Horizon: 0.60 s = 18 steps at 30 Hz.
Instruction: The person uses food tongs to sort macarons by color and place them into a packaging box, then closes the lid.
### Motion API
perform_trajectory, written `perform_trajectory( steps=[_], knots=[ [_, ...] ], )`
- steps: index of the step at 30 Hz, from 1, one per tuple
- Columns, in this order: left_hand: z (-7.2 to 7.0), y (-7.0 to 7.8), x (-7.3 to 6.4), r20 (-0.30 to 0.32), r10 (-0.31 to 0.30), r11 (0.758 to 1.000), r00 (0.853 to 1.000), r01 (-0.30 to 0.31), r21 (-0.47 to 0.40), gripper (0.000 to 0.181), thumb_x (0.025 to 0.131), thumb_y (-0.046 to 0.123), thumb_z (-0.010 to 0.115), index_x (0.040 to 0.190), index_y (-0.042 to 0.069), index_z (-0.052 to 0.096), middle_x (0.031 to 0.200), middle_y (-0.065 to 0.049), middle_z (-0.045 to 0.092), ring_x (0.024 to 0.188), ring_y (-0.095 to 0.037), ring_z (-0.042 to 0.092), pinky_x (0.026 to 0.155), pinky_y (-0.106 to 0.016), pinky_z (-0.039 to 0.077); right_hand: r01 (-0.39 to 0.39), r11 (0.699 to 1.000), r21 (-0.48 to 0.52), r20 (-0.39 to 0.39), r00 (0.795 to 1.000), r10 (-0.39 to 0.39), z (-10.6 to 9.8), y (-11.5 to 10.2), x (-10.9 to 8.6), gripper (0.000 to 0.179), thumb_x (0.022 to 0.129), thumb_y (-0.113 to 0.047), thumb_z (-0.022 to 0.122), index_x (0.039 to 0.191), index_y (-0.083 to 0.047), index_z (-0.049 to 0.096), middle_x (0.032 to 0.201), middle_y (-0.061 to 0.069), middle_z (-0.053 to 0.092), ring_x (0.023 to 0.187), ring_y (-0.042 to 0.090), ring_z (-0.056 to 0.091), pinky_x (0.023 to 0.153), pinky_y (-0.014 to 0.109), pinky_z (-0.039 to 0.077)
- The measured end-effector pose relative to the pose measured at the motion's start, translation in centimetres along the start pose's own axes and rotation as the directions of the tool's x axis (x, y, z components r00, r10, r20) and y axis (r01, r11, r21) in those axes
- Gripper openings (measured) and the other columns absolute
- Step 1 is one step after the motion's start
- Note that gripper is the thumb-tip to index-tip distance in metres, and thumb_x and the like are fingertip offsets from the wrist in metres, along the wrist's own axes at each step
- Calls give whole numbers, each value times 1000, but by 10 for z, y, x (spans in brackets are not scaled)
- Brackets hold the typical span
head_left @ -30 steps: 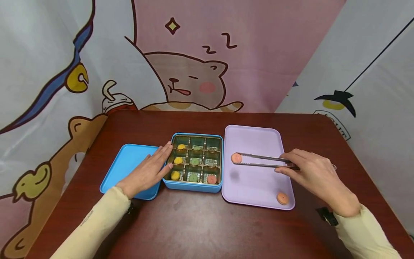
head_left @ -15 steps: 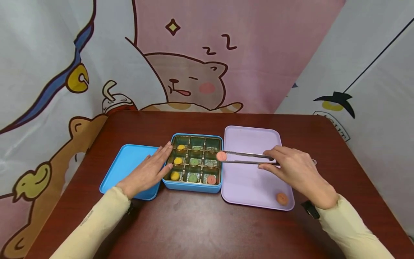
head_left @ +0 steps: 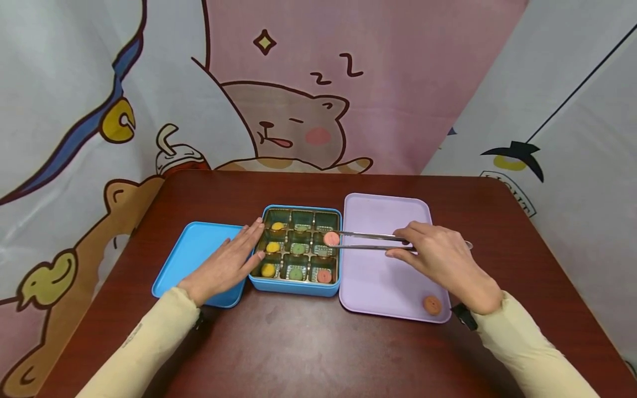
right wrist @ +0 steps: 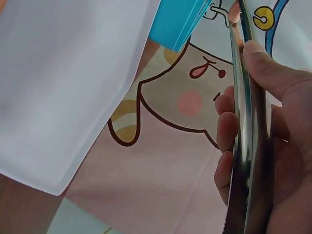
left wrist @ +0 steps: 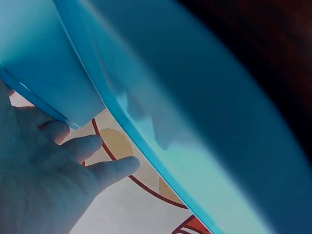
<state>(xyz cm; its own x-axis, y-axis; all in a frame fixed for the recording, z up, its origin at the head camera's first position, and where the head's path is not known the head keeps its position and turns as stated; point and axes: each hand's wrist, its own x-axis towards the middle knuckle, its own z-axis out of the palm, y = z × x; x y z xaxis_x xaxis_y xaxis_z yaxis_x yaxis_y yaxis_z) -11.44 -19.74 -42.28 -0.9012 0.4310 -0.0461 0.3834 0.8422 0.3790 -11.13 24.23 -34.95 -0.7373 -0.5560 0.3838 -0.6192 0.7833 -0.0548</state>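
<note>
My right hand [head_left: 433, 251] grips metal tongs [head_left: 368, 247], whose tips pinch a round pink cookie [head_left: 331, 239]. The cookie hangs over the right column of a blue box [head_left: 296, 287], near its middle compartment. A gold divided tray inside the box holds yellow cookies [head_left: 273, 247] in the left column, green cookies [head_left: 298, 248] in the middle one, and a pink cookie [head_left: 324, 276] at front right. My left hand [head_left: 224, 265] rests with straight fingers against the box's left side. In the right wrist view the fingers and thumb [right wrist: 263, 63] wrap the tongs.
A lilac tray [head_left: 393, 287] stands against the box's right side, with one brownish-orange cookie [head_left: 432, 305] near its front right corner. A blue lid [head_left: 191, 251] lies left of the box, partly under my left arm. A printed cloth [head_left: 398, 83] hangs behind the brown table [head_left: 298, 342].
My right hand has moved left, carrying the pink cookie in the tongs from above the lilac tray to above the box. The left hand has stayed in place.
</note>
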Motion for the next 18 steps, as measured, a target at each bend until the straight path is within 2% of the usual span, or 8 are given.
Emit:
perform_trajectory(
  steps=[4, 6, 8, 18],
  knots=[
    [0, -1, 0, 0, 2, 1000, 1000, -1, -2, 74, 111, 48, 42, 168, 14, 10, 174, -4, 6, 158, -38, 14, 116, -72, 21, 4, 1000, -7, 3, 1000, -4, 3, -1, 3, 49, 88, -58, 75, 101, -10, 78, 80, -3, 68, 60, 10, 53, 50, 31, 47],
    [0, -1, -1, -1, 2, 1000, 1000, -2, -3, 74, 111, 49, 41, 168, 14, 10, 174, -4, 6, 158, -38, 14, 116, -72, 21, 7, 1000, -9, 0, 1000, -7, 4, -2, 4, 40, 82, -44, 87, 101, -10, 78, 80, -3, 67, 60, 10, 53, 50, 31, 47],
    [0, -2, -1, -1, 3, 1000, 1000, -3, -1, 74, 111, 50, 40, 168, 14, 10, 174, -3, 6, 158, -37, 14, 116, -72, 22, 7, 1000, -10, -1, 1000, -7, 5, -3, 5, 38, 79, -40, 90, 100, -10, 78, 80, -3, 67, 60, 10, 54, 51, 31, 47],
    [1, -1, 0, -7, 12, 1000, 1000, -12, -1, 72, 111, 45, 43, 167, 12, 13, 174, -3, 6, 158, -37, 15, 116, -72, 23, 4, 1000, 2, 2, 1000, -4, 9, -3, 8, 37, 81, -41, 87, 99, -10, 77, 79, -4, 67, 60, 10, 54, 50, 34, 47]
  ],
)
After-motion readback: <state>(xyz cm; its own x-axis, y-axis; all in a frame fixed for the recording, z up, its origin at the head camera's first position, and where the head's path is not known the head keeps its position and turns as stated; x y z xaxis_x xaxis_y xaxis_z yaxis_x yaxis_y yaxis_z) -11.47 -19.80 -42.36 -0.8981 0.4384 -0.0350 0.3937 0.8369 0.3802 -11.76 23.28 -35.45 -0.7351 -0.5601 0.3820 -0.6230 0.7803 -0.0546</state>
